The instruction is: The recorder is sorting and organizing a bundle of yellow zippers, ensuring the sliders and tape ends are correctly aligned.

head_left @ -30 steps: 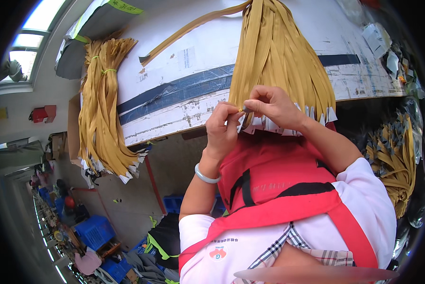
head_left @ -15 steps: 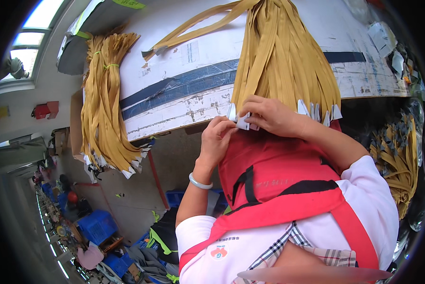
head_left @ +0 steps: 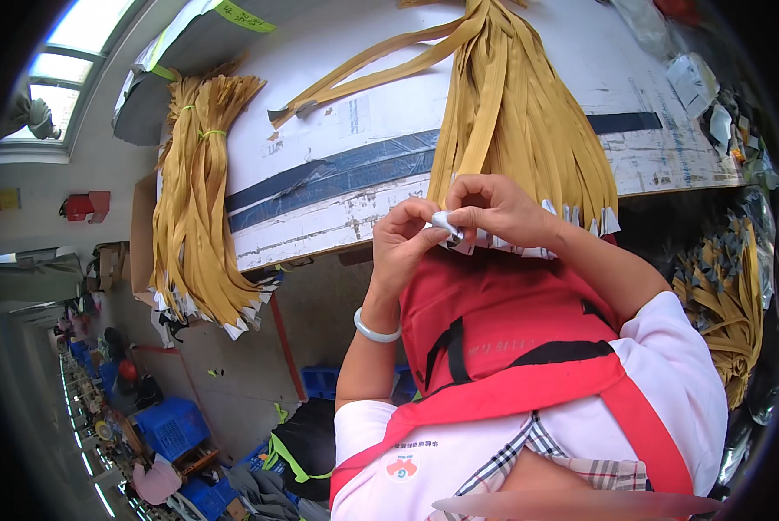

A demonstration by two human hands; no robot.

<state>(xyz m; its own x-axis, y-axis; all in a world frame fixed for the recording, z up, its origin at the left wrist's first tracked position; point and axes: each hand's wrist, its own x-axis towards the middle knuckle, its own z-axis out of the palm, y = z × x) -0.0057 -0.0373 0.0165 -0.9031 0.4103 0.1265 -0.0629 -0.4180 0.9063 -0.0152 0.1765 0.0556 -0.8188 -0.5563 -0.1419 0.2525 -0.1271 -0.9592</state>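
- The left hand (head_left: 404, 239) and right hand (head_left: 492, 207) meet at the near edge of the table (head_left: 320, 148), fingers closed in a pinch on one small white tag (head_left: 448, 227) at the end of a yellow strap.
- That strap belongs to the big strap bundle (head_left: 519, 113), which fans out on the table just beyond the hands, its tagged ends hanging over the edge beside the right hand.
- Judged from the grip, the work goes best with the tag held flat between both thumbs, the other tags left lying in their row so only one end is lifted.
- The table edge runs right under the knuckles; the red apron (head_left: 502, 321) lies close beneath, so there is little room downward.
- To the left of the left hand the table is bare up to a second, tied bundle (head_left: 194, 217) draped over the far corner, well apart.
- More straps (head_left: 723, 295) are heaped low beyond the right forearm.
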